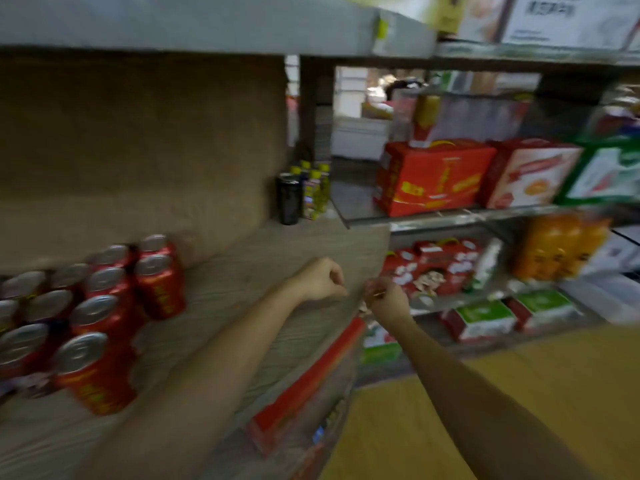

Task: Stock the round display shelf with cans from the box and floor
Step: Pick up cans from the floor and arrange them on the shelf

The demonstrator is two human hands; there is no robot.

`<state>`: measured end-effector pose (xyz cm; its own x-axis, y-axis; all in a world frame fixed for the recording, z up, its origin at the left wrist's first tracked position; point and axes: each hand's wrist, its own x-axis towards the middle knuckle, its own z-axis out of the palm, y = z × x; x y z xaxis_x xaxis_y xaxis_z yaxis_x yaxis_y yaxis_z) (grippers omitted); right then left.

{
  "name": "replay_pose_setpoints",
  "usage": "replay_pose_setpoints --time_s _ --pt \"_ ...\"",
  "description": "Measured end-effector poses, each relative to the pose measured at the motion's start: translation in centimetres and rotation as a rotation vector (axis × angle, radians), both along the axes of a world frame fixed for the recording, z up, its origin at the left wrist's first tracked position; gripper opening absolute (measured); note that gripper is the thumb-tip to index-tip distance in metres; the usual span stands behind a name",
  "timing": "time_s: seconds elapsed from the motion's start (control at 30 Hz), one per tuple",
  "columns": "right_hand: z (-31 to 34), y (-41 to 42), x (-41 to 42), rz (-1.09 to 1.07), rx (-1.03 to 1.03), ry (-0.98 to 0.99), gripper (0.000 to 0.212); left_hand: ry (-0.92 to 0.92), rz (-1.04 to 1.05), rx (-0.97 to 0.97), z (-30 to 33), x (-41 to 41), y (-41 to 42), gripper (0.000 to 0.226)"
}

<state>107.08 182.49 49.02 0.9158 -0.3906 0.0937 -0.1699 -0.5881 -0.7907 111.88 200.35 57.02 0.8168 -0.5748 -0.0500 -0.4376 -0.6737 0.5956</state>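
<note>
While both your forearms reach forward over the round display shelf (242,306), your left hand (320,280) hovers above its wood-grain surface near the right edge, fingers curled into a loose fist with nothing visible inside. Just beside it, past the shelf's rim, your right hand (386,299) has its fingers bent inward; its grip seems to pinch something small and pale, but motion blur keeps you from telling what it is or whether it is truly held.

To your left on the same shelf stand the red cans (104,317), upright and packed in touching rows, silver tops facing up. Below the rim at the lower right, a red strip (308,379) runs along the shelf's edge, above the yellowish floor (519,393).

Farther back on the shelf, near the brown back wall (138,150), a black can (289,200) stands next to a small cluster of yellow-capped bottles (317,190).

Beyond, on the right, metal racks hold red cartons (433,178), green-and-white boxes (485,320) and orange bottles (557,245).
</note>
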Motion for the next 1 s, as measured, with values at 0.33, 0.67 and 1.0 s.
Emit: replay_pose_setpoints --time_s 0.33,0.67,1.0 --pt "-10.6 -15.8 -12.2 -0.162 0.069 0.350 0.026 0.232 -0.311 0.301 -12.8 -6.2 -17.6 0.017" --pt "-28.5 -23.5 -21.1 -0.022 0.142 0.661 0.030 0.512 0.016 0.433 -33.7 -14.9 -24.2 0.025" --pt "-48.8 -25.1 -25.5 0.008 0.137 0.779 0.026 0.738 0.225 0.411 -57.4 -26.2 -24.9 0.044"
